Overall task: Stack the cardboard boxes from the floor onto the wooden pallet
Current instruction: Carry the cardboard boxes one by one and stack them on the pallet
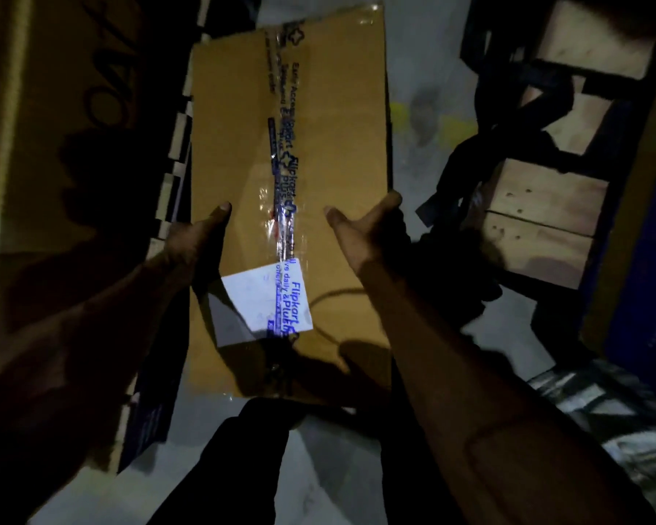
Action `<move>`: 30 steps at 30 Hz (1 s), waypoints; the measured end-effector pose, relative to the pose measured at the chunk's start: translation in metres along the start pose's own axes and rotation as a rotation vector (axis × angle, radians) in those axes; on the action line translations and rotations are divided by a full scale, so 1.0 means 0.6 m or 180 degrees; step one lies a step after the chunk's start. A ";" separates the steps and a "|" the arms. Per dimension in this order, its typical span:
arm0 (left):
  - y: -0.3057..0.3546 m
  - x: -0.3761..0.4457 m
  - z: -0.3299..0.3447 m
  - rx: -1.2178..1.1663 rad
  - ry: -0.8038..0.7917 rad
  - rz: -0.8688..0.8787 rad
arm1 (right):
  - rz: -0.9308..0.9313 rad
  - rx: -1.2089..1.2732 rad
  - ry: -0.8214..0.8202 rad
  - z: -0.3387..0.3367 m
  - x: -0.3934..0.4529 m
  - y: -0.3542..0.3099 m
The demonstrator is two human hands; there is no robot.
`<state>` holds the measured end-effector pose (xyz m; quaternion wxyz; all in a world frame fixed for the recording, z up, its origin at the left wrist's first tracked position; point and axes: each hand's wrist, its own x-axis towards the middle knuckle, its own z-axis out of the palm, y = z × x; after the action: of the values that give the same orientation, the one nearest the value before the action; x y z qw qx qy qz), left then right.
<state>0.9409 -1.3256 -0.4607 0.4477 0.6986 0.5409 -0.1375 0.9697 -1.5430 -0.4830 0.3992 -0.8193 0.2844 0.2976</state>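
A long brown cardboard box (319, 119), sealed with clear printed tape and bearing a white label near me, fills the middle of the head view. My left hand (196, 236) grips its left side, thumb lying on the top face. My right hand (360, 225) grips the right side, thumb on top and fingers hidden over the edge. The wooden pallet (546, 206) lies to the right, its pale planks showing, with black straps draped across it.
A large cardboard box (54, 119) stands at the left. A blue-sided box (637, 259) sits at the far right. Grey floor (425, 70) shows beyond the held box, with yellow marks. My dark trouser legs are below.
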 end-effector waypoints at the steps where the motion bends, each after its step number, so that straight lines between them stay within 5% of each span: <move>1: 0.000 -0.010 -0.016 -0.0142 -0.0047 0.0036 | -0.0111 -0.0196 0.0216 -0.018 -0.021 -0.018; 7: 0.033 -0.068 -0.139 0.0403 0.0178 0.0040 | -0.0251 -0.0425 0.0259 -0.125 -0.161 -0.108; 13: 0.149 -0.259 -0.281 0.1369 0.0428 0.0735 | -0.0409 -0.0281 0.0647 -0.223 -0.351 -0.186; 24: 0.192 -0.483 -0.530 0.1192 0.0314 0.2054 | -0.0646 0.0301 0.1315 -0.303 -0.695 -0.223; 30: 0.168 -0.602 -0.630 0.1092 0.0707 0.2373 | -0.0952 0.0252 0.1589 -0.322 -0.828 -0.209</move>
<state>0.7827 -1.2628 0.0436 0.2829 0.9214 0.2655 0.0220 0.7796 -1.5234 0.0301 0.3879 -0.8838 0.2613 0.0134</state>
